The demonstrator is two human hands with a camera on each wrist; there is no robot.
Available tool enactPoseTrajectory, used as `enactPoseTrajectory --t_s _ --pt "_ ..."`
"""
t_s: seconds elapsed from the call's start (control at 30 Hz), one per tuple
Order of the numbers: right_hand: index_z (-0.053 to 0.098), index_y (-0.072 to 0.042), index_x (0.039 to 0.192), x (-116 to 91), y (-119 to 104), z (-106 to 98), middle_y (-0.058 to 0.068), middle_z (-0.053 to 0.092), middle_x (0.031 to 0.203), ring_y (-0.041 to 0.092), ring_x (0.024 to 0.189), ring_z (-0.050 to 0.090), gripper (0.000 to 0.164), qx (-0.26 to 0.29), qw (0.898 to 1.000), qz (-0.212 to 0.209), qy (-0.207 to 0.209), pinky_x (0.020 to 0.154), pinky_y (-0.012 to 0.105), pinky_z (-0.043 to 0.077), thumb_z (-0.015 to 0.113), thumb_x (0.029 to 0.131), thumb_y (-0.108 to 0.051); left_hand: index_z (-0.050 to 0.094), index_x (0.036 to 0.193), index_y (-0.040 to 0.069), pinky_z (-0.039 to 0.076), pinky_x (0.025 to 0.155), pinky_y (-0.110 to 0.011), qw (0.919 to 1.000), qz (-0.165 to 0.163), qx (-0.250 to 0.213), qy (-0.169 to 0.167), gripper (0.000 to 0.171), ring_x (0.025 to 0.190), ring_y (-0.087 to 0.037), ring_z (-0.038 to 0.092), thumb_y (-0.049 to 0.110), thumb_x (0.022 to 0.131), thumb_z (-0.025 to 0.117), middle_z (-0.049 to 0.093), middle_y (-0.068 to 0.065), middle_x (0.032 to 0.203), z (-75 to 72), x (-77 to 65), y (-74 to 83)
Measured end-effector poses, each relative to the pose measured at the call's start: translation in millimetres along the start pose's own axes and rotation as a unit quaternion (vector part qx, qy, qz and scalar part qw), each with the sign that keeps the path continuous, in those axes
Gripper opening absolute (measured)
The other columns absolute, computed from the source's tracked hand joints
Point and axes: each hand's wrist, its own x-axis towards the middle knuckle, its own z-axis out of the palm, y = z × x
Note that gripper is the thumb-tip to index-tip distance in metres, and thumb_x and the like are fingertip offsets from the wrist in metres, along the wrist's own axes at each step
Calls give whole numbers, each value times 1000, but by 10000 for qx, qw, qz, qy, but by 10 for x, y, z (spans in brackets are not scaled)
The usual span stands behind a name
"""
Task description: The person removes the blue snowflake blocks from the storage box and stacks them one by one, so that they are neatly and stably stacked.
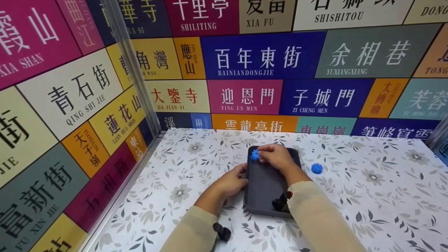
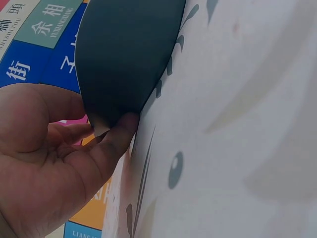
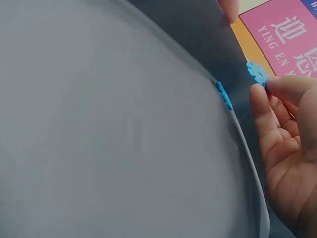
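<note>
A dark grey tray (image 1: 264,185) lies lengthwise on the table. My left hand (image 1: 229,182) holds its left side, and the left wrist view shows thumb and fingers gripping the tray wall (image 2: 126,64). Over the tray's far left corner, my right hand (image 1: 279,158) pinches a blue snowflake-shaped disc (image 3: 256,73) between thumb and fingertip. Another blue disc (image 3: 224,95) lies in the tray by its edge in the right wrist view. In the head view, blue (image 1: 254,154) shows at the fingertips. To the right of the tray, a blue snowflake piece (image 1: 317,168) rests on the table.
The table (image 1: 350,206) has a white cover printed with grey flowers and leaves. Colourful panels with Chinese lettering (image 1: 262,56) rise behind it and along the left (image 1: 80,87). A small black device (image 1: 222,231) sits at the left cuff, another (image 1: 281,202) at the right cuff.
</note>
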Motion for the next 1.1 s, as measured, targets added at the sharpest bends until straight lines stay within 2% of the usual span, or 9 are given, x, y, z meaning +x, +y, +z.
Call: enactPoseTrajectory --t_s 0.13,0.3,0.4,0.47,0.53,0.63,0.8,0.97,1.1 --pt "77 -4 126 -6 -40 -25 14 79 118 11 82 75 28 363 9993 -41 28 81 26 66 73 101 -15 39 166 8 40 127 -52 9998 106 150 6 71 153 -36 49 6 98 60 53 -16 163 3 -1 4" --pt "75 1 129 -3 -127 -62 2 79 101 8 77 73 31 898 9944 -311 457 78 22 64 72 101 -12 39 165 8 40 128 -52 9994 144 305 74 70 153 -36 48 6 99 60 53 -16 162 10 2 5" --pt "71 6 132 -4 -227 -109 -4 76 91 6 75 72 34 1680 9799 -475 965 77 20 63 70 102 -9 39 166 8 41 128 -52 9995 96 291 99 70 154 -36 48 6 99 60 52 -15 163 18 7 10" --pt "68 9 133 -19 -309 -156 -5 74 90 7 75 72 35 2384 9620 -482 1241 77 20 64 69 102 -6 39 166 9 41 127 -52 9994 78 325 106 69 154 -36 48 7 100 59 52 -15 164 21 9 10" --pt "65 10 136 -50 -379 -226 -5 73 92 8 76 71 37 2935 9461 -382 1318 79 20 64 68 102 -3 39 166 8 41 127 -52 9993 87 356 112 70 154 -36 48 6 99 59 52 -16 164 25 12 10" --pt "64 10 137 -121 -449 -344 -4 73 93 9 77 71 38 3360 9323 -193 1323 79 20 64 68 101 0 39 166 9 38 129 -52 9990 68 429 131 70 154 -36 47 7 99 59 51 -16 164 27 14 7" --pt "72 3 126 -315 -444 -544 -4 74 93 8 77 72 27 3317 9360 -10 1175 79 20 65 70 100 -1 39 166 11 34 132 -51 9988 -41 449 172 70 156 -35 46 9 99 60 51 -13 165 21 4 13" --pt "78 -7 112 -529 -330 -745 -5 76 96 9 79 73 15 3218 9386 -158 1231 80 20 65 72 99 -2 39 166 13 38 129 -51 9990 -67 415 148 70 155 -34 46 9 100 60 50 -13 166 23 2 16" --pt "75 0 123 -645 -198 -922 -6 77 96 9 80 75 23 3120 9410 -243 1285 81 21 65 71 100 -3 38 166 11 38 129 -52 9991 14 406 147 71 155 -36 46 9 99 60 51 -15 165 15 1 9"
